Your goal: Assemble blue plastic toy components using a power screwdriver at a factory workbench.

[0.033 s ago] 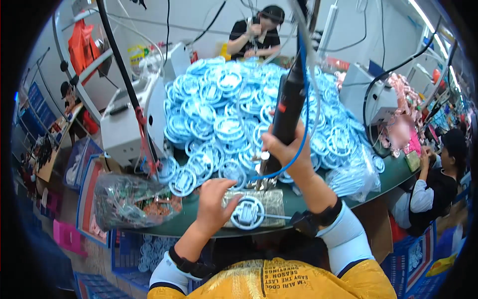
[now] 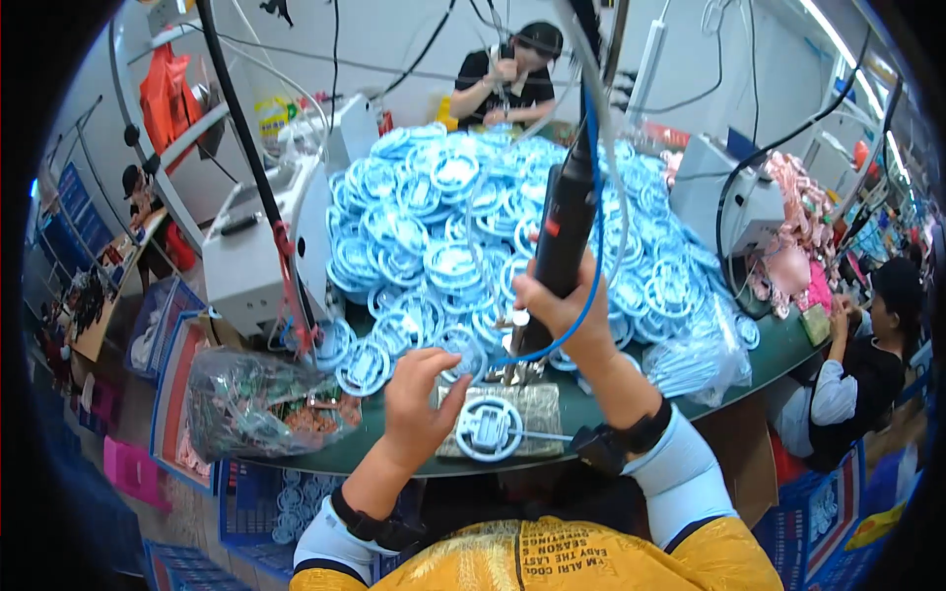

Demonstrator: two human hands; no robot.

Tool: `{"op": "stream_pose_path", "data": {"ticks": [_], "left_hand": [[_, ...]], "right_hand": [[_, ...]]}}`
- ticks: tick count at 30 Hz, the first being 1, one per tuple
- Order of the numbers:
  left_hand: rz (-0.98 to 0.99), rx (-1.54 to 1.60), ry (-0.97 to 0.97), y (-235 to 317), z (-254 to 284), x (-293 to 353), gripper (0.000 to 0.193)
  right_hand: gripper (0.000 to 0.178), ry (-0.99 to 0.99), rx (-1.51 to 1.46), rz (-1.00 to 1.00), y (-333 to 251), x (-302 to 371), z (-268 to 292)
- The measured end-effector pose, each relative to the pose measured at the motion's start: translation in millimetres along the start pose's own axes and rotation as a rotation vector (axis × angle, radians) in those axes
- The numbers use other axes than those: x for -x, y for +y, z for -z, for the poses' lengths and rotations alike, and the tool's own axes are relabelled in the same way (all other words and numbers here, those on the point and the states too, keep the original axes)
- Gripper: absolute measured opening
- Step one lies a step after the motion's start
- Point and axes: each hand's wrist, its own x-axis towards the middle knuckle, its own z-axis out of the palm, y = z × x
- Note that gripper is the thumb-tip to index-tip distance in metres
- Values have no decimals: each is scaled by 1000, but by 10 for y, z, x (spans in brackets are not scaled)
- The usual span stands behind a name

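A light-blue round plastic ring part with a boxy centre and a thin stem to the right lies on a worn, tape-covered pad at the table's front edge. Just to its upper left hovers my left hand, fingers curved, thumb apart, nothing visible in it. My right hand is wrapped round a black hand-held power tool held upright. The tool's lower end is partly hidden by my hand and by a metal fixture behind the pad. A blue tube curves past the tool.
A big heap of similar blue rings covers the green table. Grey machine boxes flank it. A clear plastic bag lies left, another bag of rings right. Hanging cables cross overhead. Co-workers sit across and right.
My left thumb has lifted slightly off the left edge of the ring part. My right hand and the tool hold nearly the same place; the whole view has shifted a little.
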Motion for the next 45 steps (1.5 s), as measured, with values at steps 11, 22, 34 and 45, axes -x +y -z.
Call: {"op": "stream_pose_path", "data": {"ticks": [11, 22, 34, 45], "left_hand": [[-90, 236, -34, 603, -234, -1473, 76], [-184, 231, -9, 563, -279, -1469, 76], [-219, 232, 28, 573, -250, -1536, 75], [-304, 98, 132, 511, -236, -1491, 65]], "right_hand": [[37, 118, 75, 243, -238, 35, -244], [42, 101, 95, 213, -200, 75, -174], [41, 70, 92, 180, -340, 44, -170], [44, 105, 80, 181, -339, -103, -162]]}}
